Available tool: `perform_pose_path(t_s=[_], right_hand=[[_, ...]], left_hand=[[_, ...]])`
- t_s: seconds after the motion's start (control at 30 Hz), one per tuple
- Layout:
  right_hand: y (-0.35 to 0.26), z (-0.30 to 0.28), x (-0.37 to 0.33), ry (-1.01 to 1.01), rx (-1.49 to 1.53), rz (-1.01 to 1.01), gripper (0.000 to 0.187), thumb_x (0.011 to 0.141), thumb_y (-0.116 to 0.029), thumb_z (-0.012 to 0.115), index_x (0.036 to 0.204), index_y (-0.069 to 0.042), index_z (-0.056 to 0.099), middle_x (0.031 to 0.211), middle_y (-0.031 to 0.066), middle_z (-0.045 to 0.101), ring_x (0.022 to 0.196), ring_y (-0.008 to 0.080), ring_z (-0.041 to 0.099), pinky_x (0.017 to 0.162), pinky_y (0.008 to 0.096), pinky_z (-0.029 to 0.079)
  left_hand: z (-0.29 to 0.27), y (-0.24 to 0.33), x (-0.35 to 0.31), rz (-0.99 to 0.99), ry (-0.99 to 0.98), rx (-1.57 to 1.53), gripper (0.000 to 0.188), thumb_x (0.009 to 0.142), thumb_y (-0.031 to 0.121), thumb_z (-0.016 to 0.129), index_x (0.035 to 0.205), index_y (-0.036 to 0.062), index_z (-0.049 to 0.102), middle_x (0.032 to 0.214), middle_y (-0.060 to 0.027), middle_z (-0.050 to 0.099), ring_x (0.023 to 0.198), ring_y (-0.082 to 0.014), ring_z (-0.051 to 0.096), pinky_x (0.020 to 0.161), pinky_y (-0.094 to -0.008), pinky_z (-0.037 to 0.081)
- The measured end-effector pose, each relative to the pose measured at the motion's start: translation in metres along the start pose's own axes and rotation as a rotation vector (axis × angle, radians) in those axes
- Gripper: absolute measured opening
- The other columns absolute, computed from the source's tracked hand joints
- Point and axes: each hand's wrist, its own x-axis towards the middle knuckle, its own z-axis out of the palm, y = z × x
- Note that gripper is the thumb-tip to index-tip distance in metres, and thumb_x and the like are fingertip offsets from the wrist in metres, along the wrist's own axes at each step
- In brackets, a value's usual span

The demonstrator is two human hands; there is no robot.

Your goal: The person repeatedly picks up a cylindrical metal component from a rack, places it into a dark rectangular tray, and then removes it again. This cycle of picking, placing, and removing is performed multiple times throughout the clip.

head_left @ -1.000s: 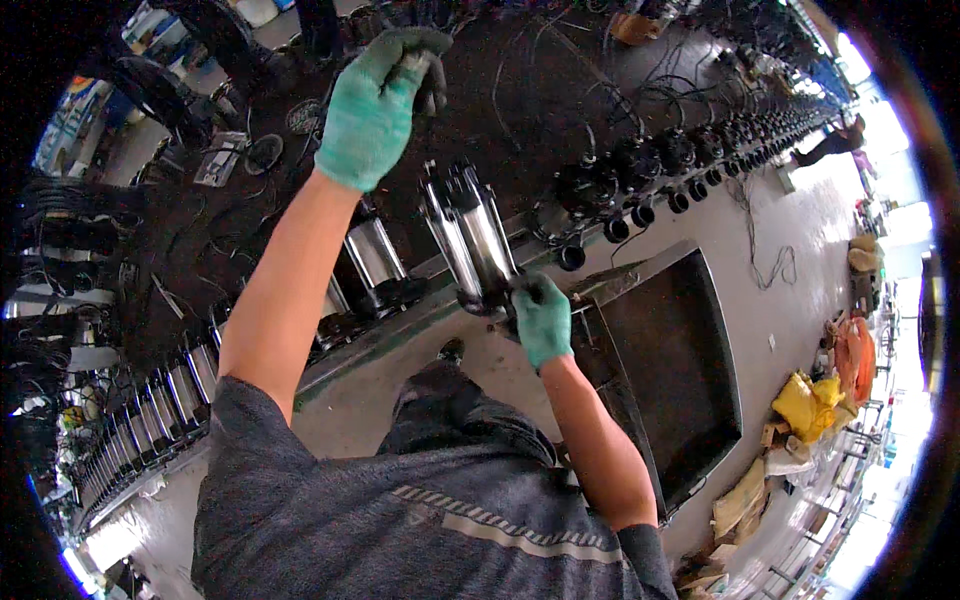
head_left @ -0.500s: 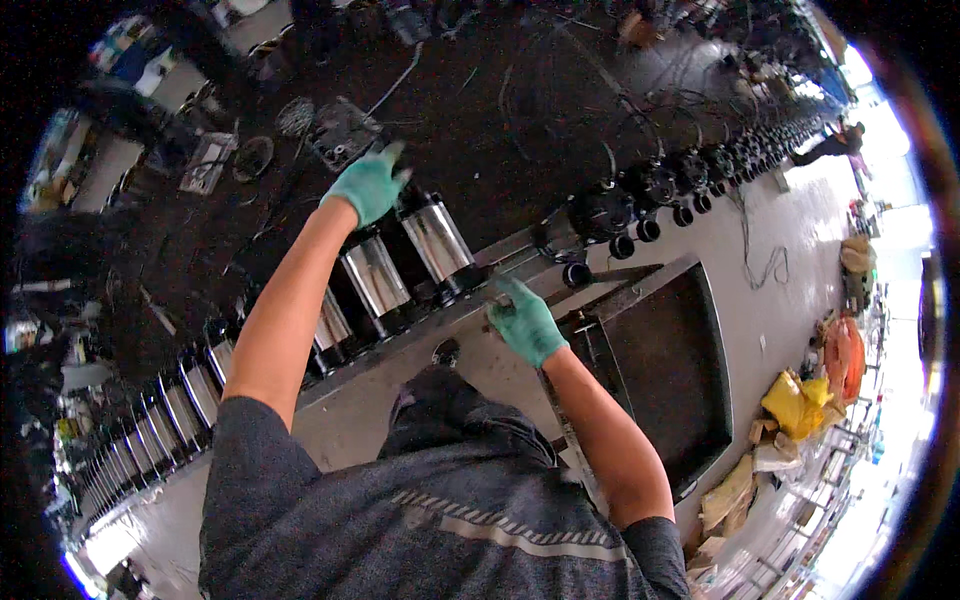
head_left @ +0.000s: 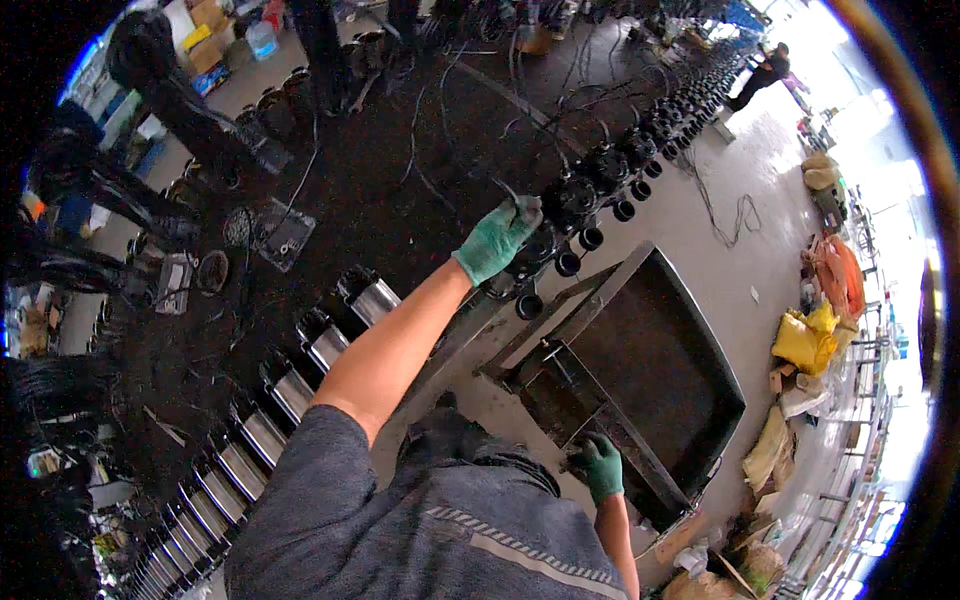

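My left hand [head_left: 500, 240], in a green glove, reaches over the bench to the near end of a row of black pump housings [head_left: 570, 205]. Its fingers are curled down at the top of the nearest housing, beside a thin cable; what they grip is hidden. Lower right, my right hand [head_left: 601, 466], also gloved in green, hangs by the near side of a dark metal cart [head_left: 690, 355]. Those fingers are bent in, with something dark at them that I cannot make out. Shiny steel cylinders with black ends [head_left: 290, 392] stand in a row left of my left forearm.
A shallow tray of small parts [head_left: 286, 236] and a round bowl [head_left: 212, 272] lie on the dark bench. Black cable bundles [head_left: 170, 75] stand at its far side. Yellow sacks [head_left: 806, 338] lie on the right; a person [head_left: 765, 75] stands farther back.
My left hand has left the steel cylinders and moved right to the black pump housings. My right hand has dropped back and right, down beside the cart. The view has shifted too.
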Motion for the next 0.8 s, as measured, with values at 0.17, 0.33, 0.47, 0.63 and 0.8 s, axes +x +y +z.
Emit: perform_pose_path(t_s=[0.17, 0.33, 0.47, 0.63, 0.8], right_hand=[[0.069, -0.038, -0.028, 0.136, 0.128, -0.007, 0.028, 0.101, -0.015, 0.059, 0.124, 0.000, 0.062, 0.106, 0.0157, 0.072, 0.075, 0.0272, 0.073, 0.065, 0.0378, 0.061], [0.082, -0.044, -0.026, 0.103, 0.175, -0.041, 0.029, 0.102, -0.015, 0.059, 0.125, 0.001, 0.062, 0.105, 0.0158, 0.072, 0.077, 0.0274, 0.073, 0.067, 0.0376, 0.060], [0.046, -0.037, -0.010, 0.048, 0.095, -0.170, 0.028, 0.103, -0.017, 0.056, 0.123, 0.001, 0.063, 0.100, 0.0092, 0.068, 0.081, 0.0201, 0.068, 0.069, 0.0336, 0.057], [-0.047, 0.008, -0.038, -0.157, 0.346, -0.176, 0.050, 0.103, -0.019, 0.059, 0.149, -0.006, 0.044, 0.128, 0.0095, 0.061, 0.105, 0.0189, 0.062, 0.087, 0.0359, 0.056], [-0.004, -0.044, -0.051, 0.082, 0.158, -0.273, 0.055, 0.091, 0.006, 0.049, 0.146, -0.006, 0.049, 0.125, 0.0124, 0.065, 0.095, 0.0194, 0.067, 0.077, 0.0347, 0.059]], left_hand=[[0.002, 0.045, 0.016, -0.512, 0.099, -0.704, 0.046, 0.108, 0.043, 0.051, 0.087, 0.0044, 0.064, 0.086, -0.0069, 0.068, 0.080, -0.0138, 0.060, 0.077, -0.0329, 0.049], [0.006, 0.122, -0.015, -0.578, 0.008, -0.499, 0.048, 0.109, 0.042, 0.046, 0.077, 0.0072, 0.054, 0.066, 0.0008, 0.050, 0.065, -0.0126, 0.044, 0.064, -0.0358, 0.037], [0.005, 0.214, -0.028, -0.451, -0.044, -0.407, 0.050, 0.106, 0.045, 0.050, 0.076, 0.0059, 0.055, 0.068, 0.0009, 0.053, 0.064, -0.0126, 0.046, 0.066, -0.0335, 0.041], [0.004, 0.281, -0.031, -0.452, -0.016, -0.881, 0.048, 0.108, 0.044, 0.047, 0.075, 0.0106, 0.050, 0.068, -0.0024, 0.044, 0.069, -0.0191, 0.052, 0.083, -0.0383, 0.050], [0.061, 0.286, -0.072, -0.706, 0.031, -1.149, 0.047, 0.108, 0.043, 0.049, 0.074, 0.0108, 0.047, 0.074, -0.0053, 0.052, 0.079, -0.0205, 0.056, 0.092, -0.0387, 0.046]])
